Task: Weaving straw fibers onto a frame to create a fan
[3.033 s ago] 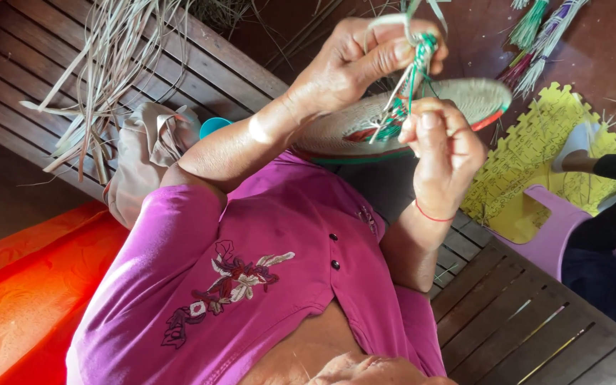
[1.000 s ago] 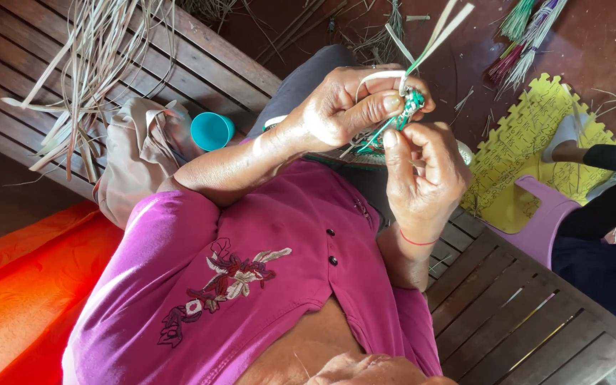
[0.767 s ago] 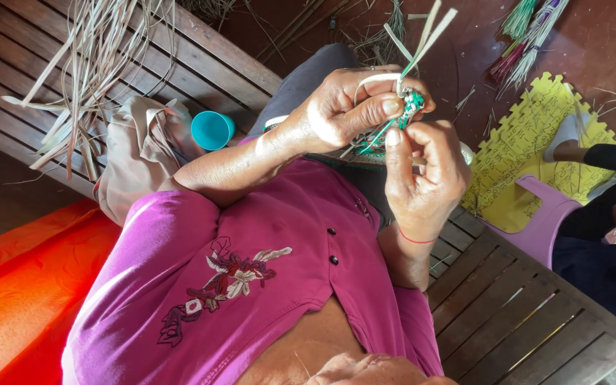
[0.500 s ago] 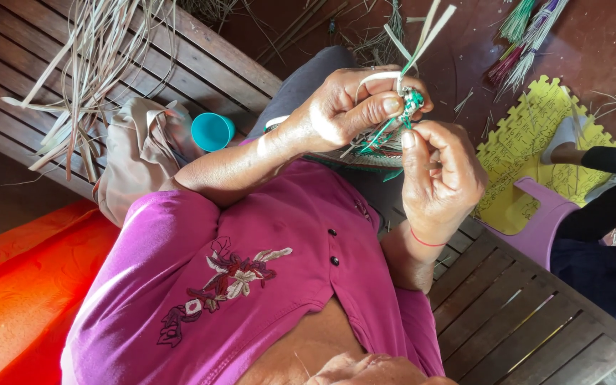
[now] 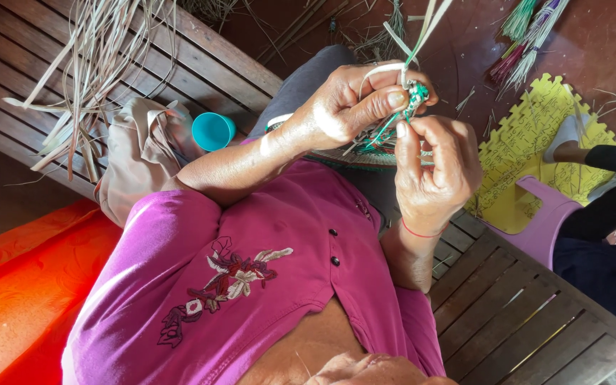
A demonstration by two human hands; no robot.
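Slatted dark wooden counter, loose dried reed strips on it. Left hand pinches green-and-pale woven strands; right hand closed, fingertips on them, above the coiled basket disc.

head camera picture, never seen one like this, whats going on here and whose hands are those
The camera sits on a person's head and looks down, so the purple shirt and both hands are that person's own. The left hand pinches a green and pale strand at the edge of a round woven piece. The right hand closes on it from below. They sit on a slatted bench. On it lie dry strips, a tan cloth and a teal cup. Another person's arm shows at right.
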